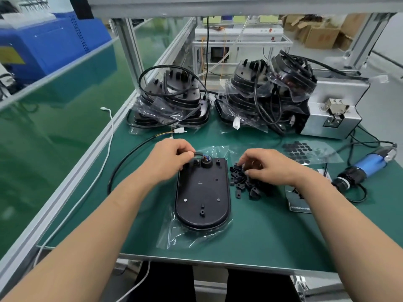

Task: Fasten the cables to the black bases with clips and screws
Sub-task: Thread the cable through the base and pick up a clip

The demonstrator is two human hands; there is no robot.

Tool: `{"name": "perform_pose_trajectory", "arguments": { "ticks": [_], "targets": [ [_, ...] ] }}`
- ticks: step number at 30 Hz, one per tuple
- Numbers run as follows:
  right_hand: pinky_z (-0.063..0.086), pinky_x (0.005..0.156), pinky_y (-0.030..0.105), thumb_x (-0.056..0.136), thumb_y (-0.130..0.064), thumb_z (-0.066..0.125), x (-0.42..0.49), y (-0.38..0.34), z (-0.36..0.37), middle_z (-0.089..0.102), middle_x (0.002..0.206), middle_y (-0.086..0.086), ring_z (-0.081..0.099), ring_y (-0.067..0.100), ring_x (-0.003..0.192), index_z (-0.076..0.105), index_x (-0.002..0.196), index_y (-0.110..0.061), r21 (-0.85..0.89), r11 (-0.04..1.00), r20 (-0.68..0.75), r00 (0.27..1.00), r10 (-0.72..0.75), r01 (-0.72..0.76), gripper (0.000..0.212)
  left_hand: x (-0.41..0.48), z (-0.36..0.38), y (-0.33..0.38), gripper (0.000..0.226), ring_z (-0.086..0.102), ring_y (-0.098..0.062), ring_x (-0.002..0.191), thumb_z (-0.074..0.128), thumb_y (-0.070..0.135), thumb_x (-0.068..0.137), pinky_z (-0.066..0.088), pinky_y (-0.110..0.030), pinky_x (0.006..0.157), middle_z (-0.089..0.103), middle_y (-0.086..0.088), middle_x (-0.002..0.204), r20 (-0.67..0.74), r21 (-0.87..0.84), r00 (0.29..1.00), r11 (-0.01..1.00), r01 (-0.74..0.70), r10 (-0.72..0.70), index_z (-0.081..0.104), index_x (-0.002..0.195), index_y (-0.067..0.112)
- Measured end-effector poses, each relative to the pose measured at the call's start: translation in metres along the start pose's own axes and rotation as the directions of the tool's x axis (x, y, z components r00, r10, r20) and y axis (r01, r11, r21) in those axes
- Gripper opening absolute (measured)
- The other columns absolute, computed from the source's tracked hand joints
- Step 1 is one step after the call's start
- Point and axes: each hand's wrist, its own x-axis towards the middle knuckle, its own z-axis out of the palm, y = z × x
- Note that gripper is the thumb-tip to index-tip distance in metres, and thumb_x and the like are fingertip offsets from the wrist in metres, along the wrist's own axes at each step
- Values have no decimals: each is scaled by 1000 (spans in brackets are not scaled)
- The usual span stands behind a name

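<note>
With the left grip (172,156) pinching the cable (122,168) at the base (202,192), the right grip (265,165), hold unclear, should single one from the clips (242,184).

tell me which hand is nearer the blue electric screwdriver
Right. The right hand rests on the pile of black clips, left of the electric screwdriver; the left hand pinches the cable at the black base, farther left.

No text can be read: the white print on the dark card (298,203) near the right edge of the bench (261,247) and the red marks on a cardboard box (322,37) are blurred.
</note>
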Motion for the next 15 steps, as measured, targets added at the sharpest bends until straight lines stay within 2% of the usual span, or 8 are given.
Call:
{"name": "perform_pose_trajectory", "arguments": {
  "ticks": [2, 3, 6, 9, 13, 15],
  "targets": [
    [47, 85, 24, 88, -35, 74, 2, -8, 2, 62, 104, -11, 59, 7, 89, 67, 112, -31, -22, 1000, -9, 1000, -22, 21, 25, 1, 0, 0, 16, 56, -13, 55, 63, 14, 90, 44, -24, 61, 65, 1, 70, 1, -5, 1000, 1000, 1, -1, 66, 79, 26],
    [46, 83, 23, 87, -34, 74, 3, -12, 3, 63, 102, -9, 59, 9, 87, 69, 109, -30, -34, 999, -13, 1000, -24, 24, 23, 1, 0, 0, 18, 56, -13, 54, 63, 14, 90, 45, -24, 62, 65, 1, 69, 2, -5, 1000, 1000, 0, 0, 66, 78, 27],
    [46, 77, 20, 87, -20, 74, 6, -18, 5, 68, 92, -9, 59, 6, 83, 72, 96, -26, -61, 998, 8, 1000, -17, 17, 11, 1, 1, -1, 20, 56, -13, 55, 63, 13, 90, 47, -25, 63, 64, 3, 69, 5, -16, 1000, 1000, 4, -4, 65, 76, 28],
    [41, 70, 13, 89, -14, 68, 7, -18, 7, 66, 86, -12, 59, 6, 82, 69, 94, -23, -99, 995, 21, 1000, 15, -13, 10, 1, 1, -3, 18, 56, -14, 56, 63, 13, 89, 50, -28, 66, 63, 4, 69, 12, -47, 1000, 999, 12, -12, 66, 77, 25],
    [48, 86, 29, 94, -17, 63, 8, -17, 3, 67, 99, -7, 60, 13, 96, 66, 106, -21, -140, 990, -32, 999, 25, -30, 13, 4, 1, -5, 13, 52, -7, 62, 65, 16, 89, 42, -25, 65, 62, 9, 71, 18, -37, 1000, 999, 10, -10, 68, 80, 25],
    [50, 86, 33, 96, -16, 60, 7, -16, -1, 67, 100, -4, 64, 14, 93, 60, 106, -20, -76, 997, -102, 995, 17, -25, 11, 5, 0, -6, 10, 52, -5, 65, 66, 18, 89, 40, -25, 66, 63, 10, 73, 22, -43, 1000, 999, 12, -11, 70, 82, 24]
  ]
}}
